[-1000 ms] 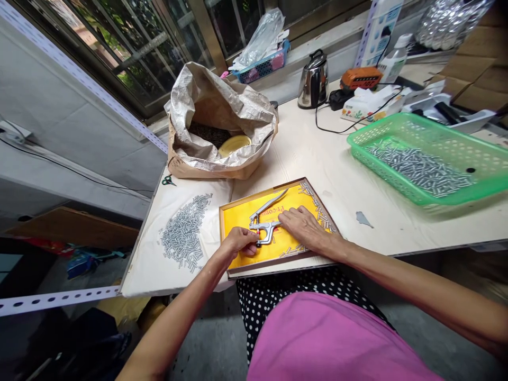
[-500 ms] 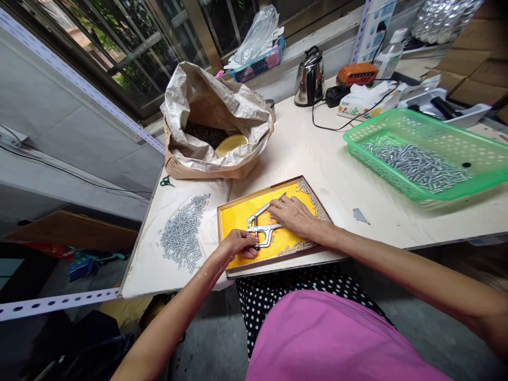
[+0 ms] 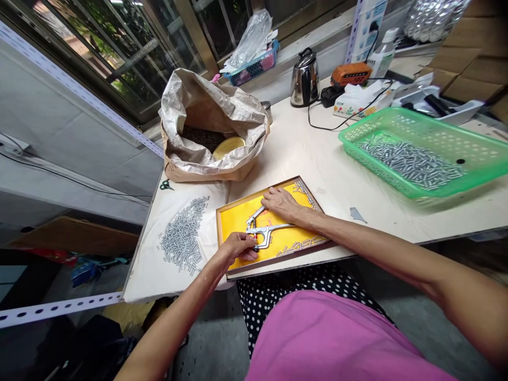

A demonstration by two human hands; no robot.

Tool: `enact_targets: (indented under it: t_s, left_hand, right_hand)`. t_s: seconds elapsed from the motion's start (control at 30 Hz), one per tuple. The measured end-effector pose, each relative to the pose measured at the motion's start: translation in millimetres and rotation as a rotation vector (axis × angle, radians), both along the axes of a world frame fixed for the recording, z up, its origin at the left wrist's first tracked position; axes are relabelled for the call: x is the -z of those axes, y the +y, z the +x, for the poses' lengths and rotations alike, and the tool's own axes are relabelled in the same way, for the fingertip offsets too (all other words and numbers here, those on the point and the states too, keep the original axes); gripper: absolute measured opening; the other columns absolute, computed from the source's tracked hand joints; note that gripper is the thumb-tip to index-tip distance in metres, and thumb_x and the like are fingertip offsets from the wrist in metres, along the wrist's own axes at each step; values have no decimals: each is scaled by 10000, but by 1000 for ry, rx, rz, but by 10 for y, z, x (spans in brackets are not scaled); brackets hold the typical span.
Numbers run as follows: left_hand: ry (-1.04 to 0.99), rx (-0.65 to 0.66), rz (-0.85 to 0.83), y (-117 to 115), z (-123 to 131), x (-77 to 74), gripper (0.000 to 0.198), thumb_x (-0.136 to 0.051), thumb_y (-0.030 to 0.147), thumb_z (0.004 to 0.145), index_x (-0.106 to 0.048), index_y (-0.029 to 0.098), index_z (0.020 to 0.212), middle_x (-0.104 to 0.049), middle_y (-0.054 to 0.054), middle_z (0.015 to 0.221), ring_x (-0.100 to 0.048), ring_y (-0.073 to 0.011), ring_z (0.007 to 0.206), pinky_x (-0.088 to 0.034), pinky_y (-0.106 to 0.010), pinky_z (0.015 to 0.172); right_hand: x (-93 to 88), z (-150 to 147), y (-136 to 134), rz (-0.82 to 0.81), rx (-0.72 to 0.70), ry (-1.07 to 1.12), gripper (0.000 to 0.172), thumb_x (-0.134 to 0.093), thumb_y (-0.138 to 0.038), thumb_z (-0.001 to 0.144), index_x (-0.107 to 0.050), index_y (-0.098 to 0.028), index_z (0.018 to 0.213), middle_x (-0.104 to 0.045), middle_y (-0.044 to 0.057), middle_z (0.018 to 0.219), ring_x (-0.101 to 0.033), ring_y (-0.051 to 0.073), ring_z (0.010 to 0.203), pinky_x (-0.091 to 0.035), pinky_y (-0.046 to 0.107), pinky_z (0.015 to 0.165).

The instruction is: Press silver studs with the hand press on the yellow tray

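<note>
Silver snap-fastener-style pliers (image 3: 266, 230) lie over a shallow brown-rimmed tray (image 3: 219, 226) with a yellow bottom. My right hand (image 3: 282, 205) is closed over the pliers' upper handle; its palm side and the handle's end are hidden. The lower handle runs out under my right wrist. At the pliers' C-shaped head, my left hand (image 3: 239, 246) is closed in a pinch beside the jaw. Whatever lies between its fingertips is too small to make out. Small metal pins (image 3: 304, 244) lie along the tray's near and right sides.
Left of the tray, a pile of small metal pieces (image 3: 182, 235) lies on a white cloth. Behind stand an open sack (image 3: 210, 172) with dark contents and a yellow dish, and a kettle (image 3: 305, 79). A green basket (image 3: 405, 182) of metal pieces sits right. Scissors (image 3: 165, 184) lie far left.
My right hand has shifted slightly toward the far left and now covers the end of the upper handle. My left hand stays at the pliers' jaw. The view has shifted a little.
</note>
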State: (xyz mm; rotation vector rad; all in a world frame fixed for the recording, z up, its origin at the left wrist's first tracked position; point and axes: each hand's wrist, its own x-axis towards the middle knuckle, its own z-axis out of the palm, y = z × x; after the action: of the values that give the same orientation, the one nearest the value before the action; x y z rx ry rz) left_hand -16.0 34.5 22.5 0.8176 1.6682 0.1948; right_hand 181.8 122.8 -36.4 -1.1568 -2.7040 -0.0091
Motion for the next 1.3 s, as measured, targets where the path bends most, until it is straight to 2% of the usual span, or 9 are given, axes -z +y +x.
enact_targets:
  t_s: [0.2,0.43,0.6,0.7,1.0,1.07,1.17,1.23,1.3]
  left_hand:
    - [-28,23,-10,-5,1,14,164,-681,139,857,-566,135,741,-658,-23,515,-651,-120,472,-544,-193,513]
    - [-84,-25,22,-53,-19,37,198,-732,204,835,-566,131,756,-659,-13,538,-640,-108,446,-530,-180,496]
    - [-75,-16,20,-56,-37,61,163,-711,181,844,-573,127,776,-660,-17,531,-635,-109,443,-531,-184,483]
    - [-82,-12,19,-51,-42,77,191,-746,207,816,-578,129,768,-663,-20,536,-640,-114,451,-538,-193,493]
    - [83,96,46,-78,-22,40,201,-690,270,854,-581,140,745,-650,-25,554,-639,-131,506,-550,-252,579]
    - [307,236,229,-135,12,28,205,-642,295,880,-611,138,753,-669,-49,647,-671,-169,622,-567,-306,655]
    - [622,489,735,-181,110,35,197,-679,330,855,-669,156,946,-689,-105,991,-662,-253,965,-553,-401,851]
    - [652,676,981,-125,178,67,408,-732,322,816,-617,189,1184,-617,-130,1255,-561,-297,1186,-493,-459,986]
    - [606,850,1063,10,211,117,591,-738,308,815,-507,191,1347,-537,-152,1387,-487,-314,1275,-440,-487,1051]
  right_hand:
    - [-49,133,-12,103,-55,38,213,-417,-189,1014,-617,-156,1080,-619,94,1027,-447,230,962,-267,352,788]
    - [-105,186,-59,-90,16,24,228,-456,-268,1001,-631,-168,1109,-622,115,1098,-483,258,1020,-321,362,824]
    - [-104,357,-193,-208,34,73,831,-587,-691,824,-450,-138,1429,-549,196,1329,-460,371,1198,-336,491,981]
    - [-85,440,-248,-265,-2,1,1019,-635,-746,725,-367,-138,1499,-415,223,1495,-340,436,1346,-285,574,1056]
    - [-237,431,-406,-256,5,14,778,-736,-565,745,-526,-82,1318,-597,184,1224,-515,343,1096,-426,464,935]
    - [-299,428,-481,-273,23,17,638,-744,-483,781,-567,-82,1245,-601,176,1177,-520,320,1068,-446,420,894]
    - [-376,391,-574,-273,23,15,469,-725,-387,832,-596,-83,1166,-601,169,1150,-519,299,1049,-455,395,870]
    - [-405,331,-595,-259,14,28,439,-708,-366,855,-595,-76,1164,-604,170,1150,-516,298,1056,-456,400,876]
    - [-414,258,-578,-246,4,66,480,-694,-402,868,-582,-66,1192,-607,177,1149,-515,302,1068,-454,416,890]
